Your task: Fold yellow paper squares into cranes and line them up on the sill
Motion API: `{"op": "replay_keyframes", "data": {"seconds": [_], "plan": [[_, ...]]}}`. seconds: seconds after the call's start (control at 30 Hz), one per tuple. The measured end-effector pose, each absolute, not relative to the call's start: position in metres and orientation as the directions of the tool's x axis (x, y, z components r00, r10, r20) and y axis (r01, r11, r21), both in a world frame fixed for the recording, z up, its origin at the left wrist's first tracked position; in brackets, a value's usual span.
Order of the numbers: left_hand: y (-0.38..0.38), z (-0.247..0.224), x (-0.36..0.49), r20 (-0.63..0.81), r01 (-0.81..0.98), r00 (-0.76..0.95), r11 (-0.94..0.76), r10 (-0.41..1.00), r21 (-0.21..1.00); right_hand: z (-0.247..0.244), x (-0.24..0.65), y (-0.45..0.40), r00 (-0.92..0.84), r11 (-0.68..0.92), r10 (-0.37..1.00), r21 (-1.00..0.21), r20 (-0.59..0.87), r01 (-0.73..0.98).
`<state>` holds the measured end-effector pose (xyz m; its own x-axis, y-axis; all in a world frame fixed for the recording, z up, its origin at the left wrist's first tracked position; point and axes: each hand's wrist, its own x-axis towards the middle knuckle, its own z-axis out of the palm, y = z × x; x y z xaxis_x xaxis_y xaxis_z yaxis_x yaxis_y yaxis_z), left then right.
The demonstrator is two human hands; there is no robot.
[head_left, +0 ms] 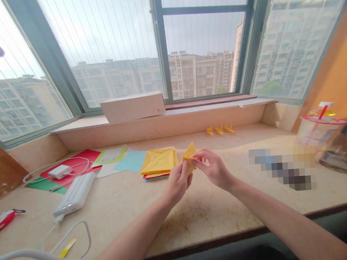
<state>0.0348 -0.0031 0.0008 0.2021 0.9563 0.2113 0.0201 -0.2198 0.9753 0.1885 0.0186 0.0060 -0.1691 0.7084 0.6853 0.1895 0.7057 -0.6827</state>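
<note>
A folded piece of yellow paper point(189, 155) is held above the stone desk between both my hands. My left hand point(178, 180) pinches its lower left part. My right hand point(212, 167) grips its right edge with thumb and fingers. Just behind and to the left lies a stack of coloured paper sheets point(158, 162) with a yellow sheet on top. Three small yellow folded paper figures point(219, 130) stand at the back of the desk near the sill.
A white power bank point(75, 194) with cable lies at the left, next to a white charger point(59, 171) on red and green sheets. A cardboard box point(133, 106) rests on the window sill. Clear plastic cup point(317, 131) and glass jar point(343, 151) stand at the right.
</note>
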Motion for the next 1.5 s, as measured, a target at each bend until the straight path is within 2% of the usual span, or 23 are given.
{"op": "replay_keyframes", "data": {"seconds": [0.2,0.37,0.5,0.6,0.67,0.8,0.93,1.1,1.17,1.37,1.5], "plan": [[-0.004,0.002,0.03,0.251,-0.047,0.209,-0.247,0.945,0.968,0.002,0.193,0.018,-0.318,0.824,0.566,-0.525,0.76,0.212],[-0.003,0.001,0.03,0.249,-0.154,0.258,-0.215,0.933,0.964,0.001,0.194,0.017,-0.355,0.845,0.534,-0.473,0.767,0.249],[-0.003,0.002,0.031,0.279,-0.095,0.275,-0.263,0.92,0.96,0.004,0.192,0.015,-0.323,0.811,0.585,-0.534,0.744,0.239],[-0.004,0.003,0.032,0.304,-0.099,0.267,-0.288,0.914,0.953,0.005,0.19,0.017,-0.168,0.733,0.679,-0.65,0.715,0.198],[-0.004,0.002,0.031,0.306,-0.105,0.278,-0.288,0.91,0.952,0.004,0.189,0.021,-0.095,0.654,0.757,-0.748,0.647,0.116],[-0.002,0.0,0.029,0.26,-0.092,0.324,-0.243,0.91,0.966,0.004,0.189,0.025,-0.136,0.494,0.859,-0.869,0.494,-0.036],[-0.001,0.002,0.028,0.218,-0.065,0.312,-0.208,0.925,0.976,0.005,0.189,0.025,-0.071,0.529,0.847,-0.848,0.527,0.023],[0.005,0.005,0.023,0.378,0.005,0.098,-0.381,0.921,0.925,0.006,0.192,0.026,-0.066,0.562,0.826,-0.81,0.559,0.166],[0.008,0.005,0.021,0.392,0.001,0.045,-0.392,0.919,0.92,0.006,0.193,0.026,-0.068,0.551,0.833,-0.817,0.549,0.171],[0.011,0.005,0.019,0.374,-0.085,0.055,-0.369,0.926,0.926,0.008,0.193,0.027,-0.106,0.469,0.878,-0.883,0.466,0.007],[0.009,0.008,0.019,0.379,-0.143,0.086,-0.365,0.922,0.92,0.012,0.19,0.024,-0.272,0.427,0.855,-0.897,0.441,-0.113]]}}
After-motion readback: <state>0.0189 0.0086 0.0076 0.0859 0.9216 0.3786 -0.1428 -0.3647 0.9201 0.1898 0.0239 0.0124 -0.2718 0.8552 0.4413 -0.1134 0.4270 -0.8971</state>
